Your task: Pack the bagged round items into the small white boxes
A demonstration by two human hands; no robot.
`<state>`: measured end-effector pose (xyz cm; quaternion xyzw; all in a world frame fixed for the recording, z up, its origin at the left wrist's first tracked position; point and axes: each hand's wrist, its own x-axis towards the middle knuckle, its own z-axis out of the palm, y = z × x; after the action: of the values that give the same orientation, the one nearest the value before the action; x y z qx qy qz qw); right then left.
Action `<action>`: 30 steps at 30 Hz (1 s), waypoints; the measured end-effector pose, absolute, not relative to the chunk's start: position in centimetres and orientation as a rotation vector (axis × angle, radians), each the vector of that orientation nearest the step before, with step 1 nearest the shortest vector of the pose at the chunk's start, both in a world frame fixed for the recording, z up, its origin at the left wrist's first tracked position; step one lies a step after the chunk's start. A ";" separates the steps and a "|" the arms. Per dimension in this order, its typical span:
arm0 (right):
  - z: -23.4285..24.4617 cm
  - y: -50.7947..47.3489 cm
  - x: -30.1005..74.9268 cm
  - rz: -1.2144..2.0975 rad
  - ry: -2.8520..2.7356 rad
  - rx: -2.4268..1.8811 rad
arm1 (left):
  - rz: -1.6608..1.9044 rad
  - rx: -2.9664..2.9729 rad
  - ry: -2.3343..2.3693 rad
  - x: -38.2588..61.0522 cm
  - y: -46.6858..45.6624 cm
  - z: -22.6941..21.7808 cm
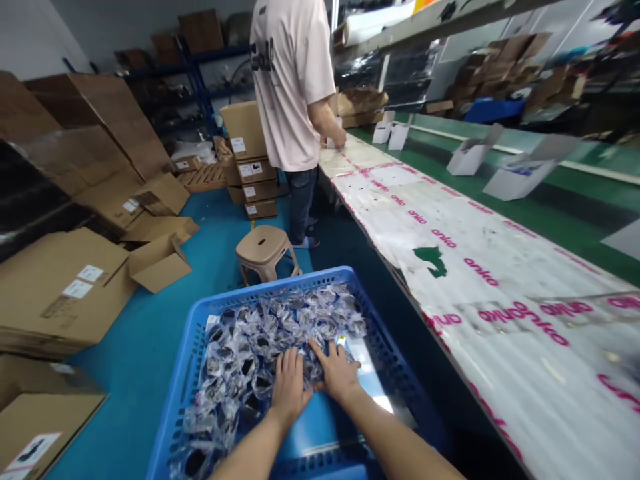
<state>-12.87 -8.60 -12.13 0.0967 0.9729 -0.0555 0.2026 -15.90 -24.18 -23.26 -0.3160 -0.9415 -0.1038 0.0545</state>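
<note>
A blue plastic basket [267,288] stands in front of me, holding many small dark items in clear plastic wrap [245,347]. Both hands reach down into it. My left hand [291,387] lies on the wrapped items with its fingers stretched out. Beside it, my right hand [339,373] has its fingers spread and touches wrapped items near a small printed label. The two hands nearly meet at the thumbs. Under them shows a flat blue sheet or box surface [315,427]. What the items are inside the wrap is too small to tell.
At right runs a long table [400,193] covered in pink-printed film, beside a green conveyor [450,150] carrying open white boxes [520,173]. A person [295,80] stands at the table ahead, behind a beige stool [265,247]. Cardboard boxes [60,287] crowd the left floor.
</note>
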 end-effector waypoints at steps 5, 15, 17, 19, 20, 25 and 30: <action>-13.0 -7.5 -13.4 -0.175 2.731 0.084 | -0.305 -1.092 -2.823 -16.3 -24.6 -24.6; -12.8 -4.8 -8.5 -0.305 2.650 -0.171 | -0.165 -1.501 -2.964 -14.3 -26.0 -21.6; -12.7 -4.8 -8.2 -0.314 2.657 -0.164 | -0.103 -1.448 -3.026 -14.1 -26.2 -20.8; -12.7 -4.7 -7.9 -0.319 2.664 -0.127 | -0.052 -1.395 -3.084 -14.0 -26.3 -20.0; -12.8 -4.6 -7.7 -0.320 2.669 -0.089 | -0.032 -1.376 -3.108 -13.9 -26.3 -19.6; -13.2 -3.3 -7.8 -0.301 2.692 0.347 | -0.018 -1.369 -3.181 -13.2 -25.8 -18.4; -13.5 -3.2 -9.3 -0.324 2.681 0.595 | -0.098 -1.230 -3.237 -12.5 -23.5 -18.2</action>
<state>-9.32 -3.23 -13.46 0.2114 0.9524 -0.1151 0.1873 -12.52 -23.51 -18.18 -0.3503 -0.9223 -0.0280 -0.1608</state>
